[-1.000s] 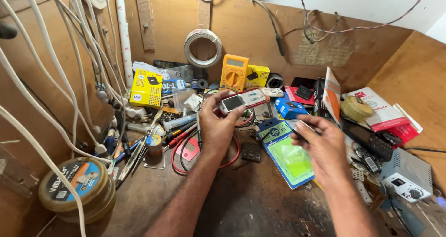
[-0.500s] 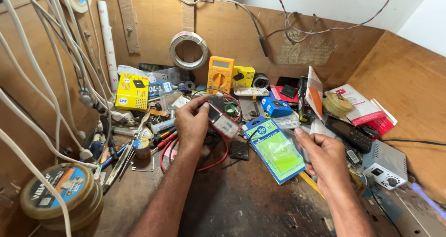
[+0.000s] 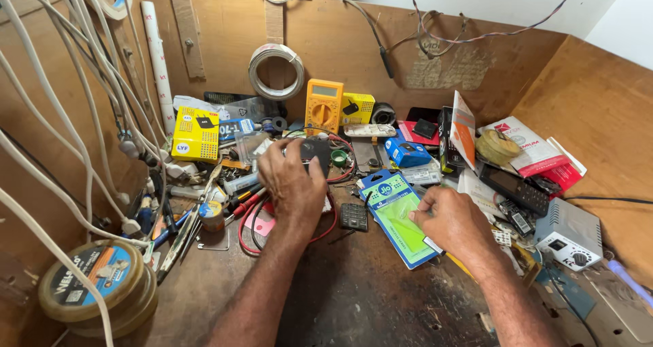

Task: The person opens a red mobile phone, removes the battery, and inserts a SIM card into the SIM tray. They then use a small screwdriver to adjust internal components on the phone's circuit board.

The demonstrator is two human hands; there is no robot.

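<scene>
My left hand [image 3: 292, 187] clamps a small dark device [image 3: 314, 151] over the red leads [image 3: 253, 218]; right hand [image 3: 452, 221] pinches the green packet [image 3: 401, 226]; next, probably, steadying it on the worktop [image 3: 354, 299]

Yellow multimeter [image 3: 324, 106], wire coil [image 3: 275, 72], solder spool [image 3: 95, 287].

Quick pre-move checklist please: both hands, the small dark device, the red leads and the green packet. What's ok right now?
1. Left hand has a grip on the small dark device: ok.
2. Device's face readable: cannot tell, hand covers it.
3. Red leads free of tangles: not ok, looped under the left hand.
4. Right hand rests on the green packet: ok.
5. Yellow multimeter upright against the back wall: ok.
</scene>
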